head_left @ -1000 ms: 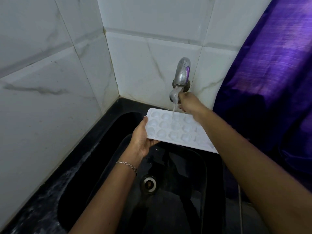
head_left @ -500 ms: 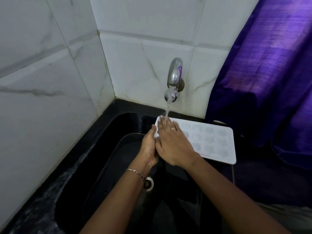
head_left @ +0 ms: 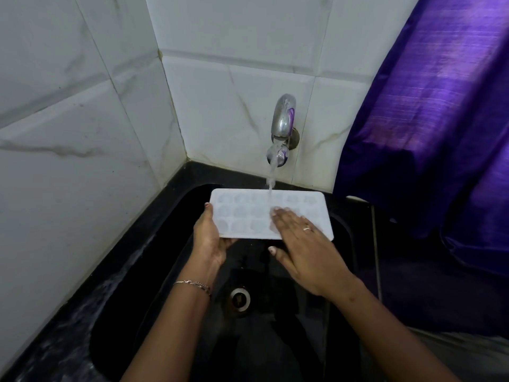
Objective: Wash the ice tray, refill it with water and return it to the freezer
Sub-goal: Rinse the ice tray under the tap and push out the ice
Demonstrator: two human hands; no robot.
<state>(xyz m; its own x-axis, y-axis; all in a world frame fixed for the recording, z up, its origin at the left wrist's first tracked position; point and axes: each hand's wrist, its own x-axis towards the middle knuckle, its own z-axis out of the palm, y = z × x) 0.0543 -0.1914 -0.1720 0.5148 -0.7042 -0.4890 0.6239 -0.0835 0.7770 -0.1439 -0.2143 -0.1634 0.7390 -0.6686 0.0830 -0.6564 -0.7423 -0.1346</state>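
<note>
A white ice tray (head_left: 248, 213) with several round cups is held flat over the black sink (head_left: 170, 271), under running water from the metal tap (head_left: 283, 125). My left hand (head_left: 210, 238) grips the tray's left end, thumb on its top edge and fingers underneath. My right hand (head_left: 303, 244) lies flat on the tray's right half with straight fingers, a ring on one finger. The stream lands on the tray just beyond my right fingertips.
White marble-look tiles form a corner behind and left of the sink. A purple cloth (head_left: 429, 119) hangs at the right, over the counter. The sink drain (head_left: 240, 299) sits below the hands. The wet black counter edge (head_left: 68, 326) runs along the left.
My right hand left the tap and now lies flat on the tray, sliding from its left end toward the right. The tray has moved left, with the stream falling on its middle.
</note>
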